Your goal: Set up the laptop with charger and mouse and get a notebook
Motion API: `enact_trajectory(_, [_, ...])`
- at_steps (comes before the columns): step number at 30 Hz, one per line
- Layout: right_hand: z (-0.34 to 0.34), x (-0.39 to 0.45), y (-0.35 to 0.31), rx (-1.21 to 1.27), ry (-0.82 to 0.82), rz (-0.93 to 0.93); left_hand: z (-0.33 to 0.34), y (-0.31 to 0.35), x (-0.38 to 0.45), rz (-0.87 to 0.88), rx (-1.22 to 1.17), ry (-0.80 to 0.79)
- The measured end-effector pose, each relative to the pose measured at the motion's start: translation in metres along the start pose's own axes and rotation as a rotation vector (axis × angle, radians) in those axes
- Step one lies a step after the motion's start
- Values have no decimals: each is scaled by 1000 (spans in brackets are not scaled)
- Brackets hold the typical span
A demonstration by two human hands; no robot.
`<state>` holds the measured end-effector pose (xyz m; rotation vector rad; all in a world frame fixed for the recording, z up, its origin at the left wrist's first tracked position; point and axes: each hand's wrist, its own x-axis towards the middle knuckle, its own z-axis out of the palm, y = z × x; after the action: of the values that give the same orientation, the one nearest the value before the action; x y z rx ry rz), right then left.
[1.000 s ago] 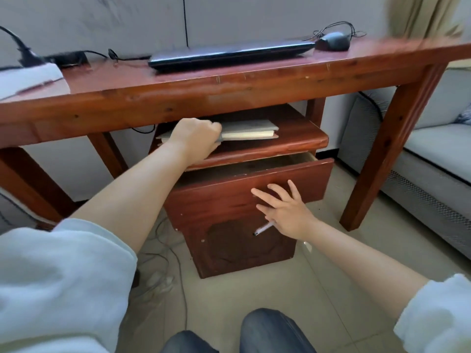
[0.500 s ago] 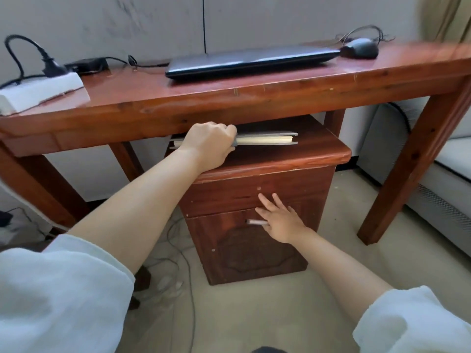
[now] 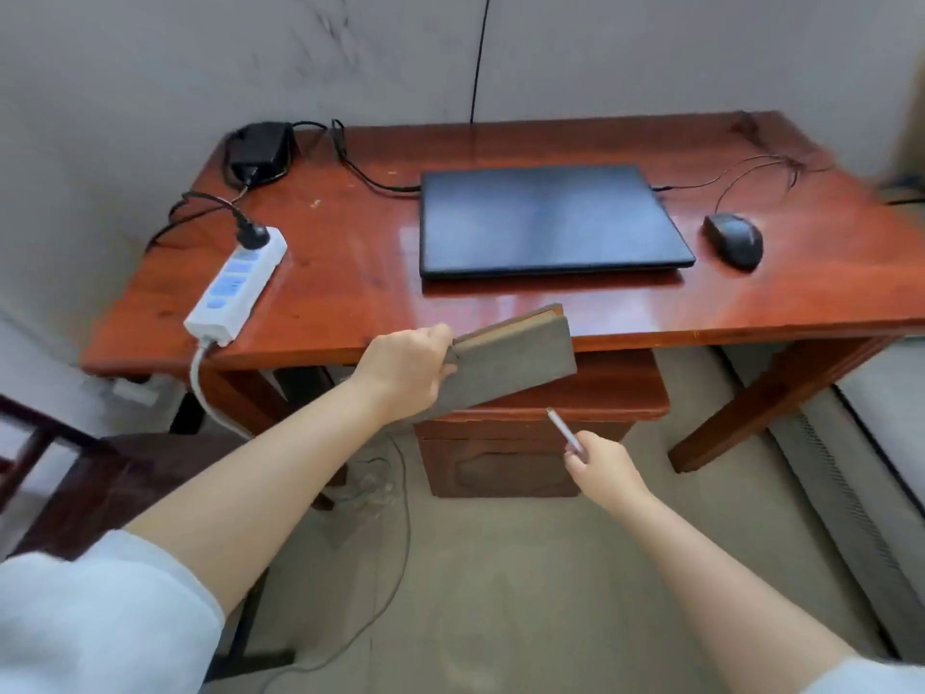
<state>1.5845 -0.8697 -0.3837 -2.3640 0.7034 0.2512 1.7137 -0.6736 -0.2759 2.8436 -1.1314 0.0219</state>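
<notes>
Fetching the notebook [image 3: 510, 360]: gripped in the left hand [image 3: 405, 365], tilted in the air at the desk [image 3: 350, 293] front edge, pen [image 3: 564, 430] pinched in the right hand [image 3: 603, 468]; next, probably setting it flat before the laptop [image 3: 548, 217].

notebook [image 3: 510, 360] grey, tilted, held | laptop [image 3: 548, 220] closed | mouse [image 3: 734, 240] beside

Both arms out, grips [image 3: 404, 367] [image 3: 603, 469] closed
</notes>
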Motion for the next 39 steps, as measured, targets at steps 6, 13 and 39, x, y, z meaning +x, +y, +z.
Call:
enact_trajectory(6, [-64,-30,-85,144,19,-58,-107,-33,-26,-117,32,-1])
enact_trajectory(13, [-105,-23,-170,246,73,-191,-167,-61,-26,-288,228,91])
enact_trajectory(39, [-118,223,-205,35,-265,-249,11,-96,196,-675,-36,-200])
